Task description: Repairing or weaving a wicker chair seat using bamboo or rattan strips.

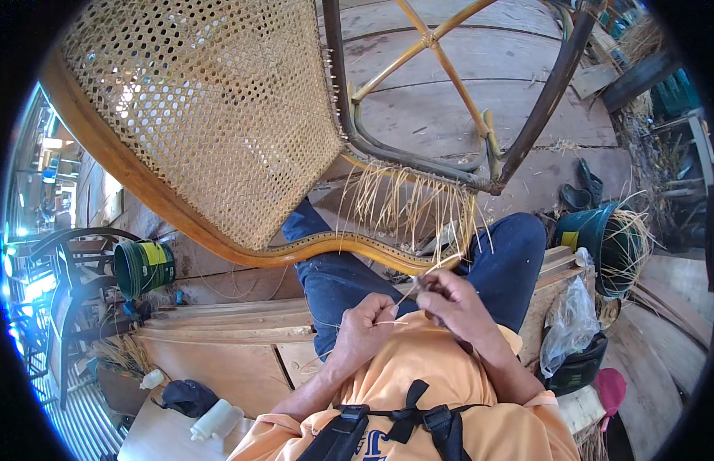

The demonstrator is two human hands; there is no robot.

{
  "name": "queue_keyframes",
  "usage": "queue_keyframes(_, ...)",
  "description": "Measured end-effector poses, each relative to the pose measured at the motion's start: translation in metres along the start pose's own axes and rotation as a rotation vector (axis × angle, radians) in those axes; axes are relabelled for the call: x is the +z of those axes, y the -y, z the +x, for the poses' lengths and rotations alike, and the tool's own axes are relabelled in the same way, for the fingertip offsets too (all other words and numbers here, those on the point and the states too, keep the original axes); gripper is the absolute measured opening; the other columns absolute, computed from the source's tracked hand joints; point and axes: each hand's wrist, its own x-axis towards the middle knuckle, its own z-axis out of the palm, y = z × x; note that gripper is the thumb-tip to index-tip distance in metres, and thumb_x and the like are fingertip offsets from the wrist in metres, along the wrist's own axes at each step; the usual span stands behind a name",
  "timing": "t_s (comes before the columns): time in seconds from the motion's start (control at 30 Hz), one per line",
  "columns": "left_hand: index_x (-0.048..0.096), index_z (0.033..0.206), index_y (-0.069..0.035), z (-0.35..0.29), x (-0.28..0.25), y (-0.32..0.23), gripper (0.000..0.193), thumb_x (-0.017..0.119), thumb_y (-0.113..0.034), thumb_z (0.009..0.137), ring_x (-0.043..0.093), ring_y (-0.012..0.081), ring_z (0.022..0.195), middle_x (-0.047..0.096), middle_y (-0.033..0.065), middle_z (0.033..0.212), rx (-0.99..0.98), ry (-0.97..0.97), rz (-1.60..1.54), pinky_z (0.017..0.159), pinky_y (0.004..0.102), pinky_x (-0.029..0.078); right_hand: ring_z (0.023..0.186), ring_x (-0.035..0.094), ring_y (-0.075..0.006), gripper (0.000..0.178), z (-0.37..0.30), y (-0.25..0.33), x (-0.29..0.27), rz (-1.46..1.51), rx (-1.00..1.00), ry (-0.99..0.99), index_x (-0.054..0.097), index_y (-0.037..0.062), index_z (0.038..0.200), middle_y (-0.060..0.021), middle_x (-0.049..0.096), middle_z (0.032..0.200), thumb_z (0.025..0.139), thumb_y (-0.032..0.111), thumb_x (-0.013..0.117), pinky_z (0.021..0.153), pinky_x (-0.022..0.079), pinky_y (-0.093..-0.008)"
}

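Note:
A chair frame [349,244] of yellow-brown bent wood lies tilted across my knees, its woven cane panel [218,100] filling the left side. Loose cane ends [403,200] hang in a fringe from the rail between the panel and the dark legs. My left hand [363,326] is closed in a pinch on a thin cane strand [407,296]. Close by on the right, my right hand [453,303] pinches the same strand just below the frame's curved edge. Something small and dark shows at the right fingertips, too small to make out.
A green bucket [587,238] with cane strands stands at the right, sandals [583,188] behind it. Beside my right hip are a clear plastic bag [569,323] and a dark container. Another green bucket [144,267], a white bottle [217,420] and a dark cap [189,397] are at the left.

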Motion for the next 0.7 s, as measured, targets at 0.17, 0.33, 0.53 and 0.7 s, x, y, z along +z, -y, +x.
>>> queue_keyframes(0.17, 0.056, 0.09, -0.001, -0.005, -0.01, -0.001, 0.011, 0.058, -0.009, 0.082, 0.048, 0.0046, 0.066, 0.057, 0.0101, 0.07, 0.012, 0.042, 0.076, 0.06, 0.0252, 0.045, 0.056, 0.044, -0.0043, 0.031, 0.0, 0.0, -0.002, 0.095, 0.039, -0.044, 0.049, -0.0008, 0.105, 0.0, 0.05, 0.075, 0.084, 0.018, 0.062, 0.048, 0.036, -0.0185)
queue_keyframes(0.33, 0.057, 0.089, -0.002, -0.011, -0.025, 0.001, 0.01, 0.059, -0.009, 0.082, 0.053, 0.0073, 0.066, 0.058, 0.0104, 0.071, 0.039, 0.057, 0.15, 0.062, 0.0247, 0.045, 0.056, 0.045, -0.0067, 0.026, -0.001, 0.005, -0.006, 0.173, 0.035, -0.076, 0.051, -0.002, 0.104, -0.0015, 0.049, 0.073, 0.085, 0.014, 0.058, 0.05, 0.038, -0.02)
queue_keyframes(0.53, 0.058, 0.088, -0.003, -0.02, -0.039, 0.019, 0.008, 0.059, -0.007, 0.081, 0.055, 0.0111, 0.065, 0.058, 0.0087, 0.074, 0.019, 0.146, 0.164, 0.06, 0.0242, 0.044, 0.054, 0.045, -0.0074, 0.022, -0.013, 0.012, -0.029, 0.157, 0.009, -0.195, 0.052, -0.001, 0.103, -0.0026, 0.048, 0.07, 0.085, 0.012, 0.055, 0.048, 0.037, -0.02)
queue_keyframes(0.7, 0.058, 0.087, -0.003, -0.026, -0.061, 0.047, 0.009, 0.058, -0.011, 0.082, 0.055, 0.0128, 0.065, 0.057, 0.0074, 0.074, -0.117, 0.063, 0.184, 0.061, 0.0256, 0.045, 0.054, 0.043, -0.0069, 0.028, -0.059, 0.029, -0.087, -0.095, -0.197, -0.979, 0.054, 0.0007, 0.106, 0.0007, 0.047, 0.07, 0.084, 0.018, 0.052, 0.047, 0.035, -0.0202)
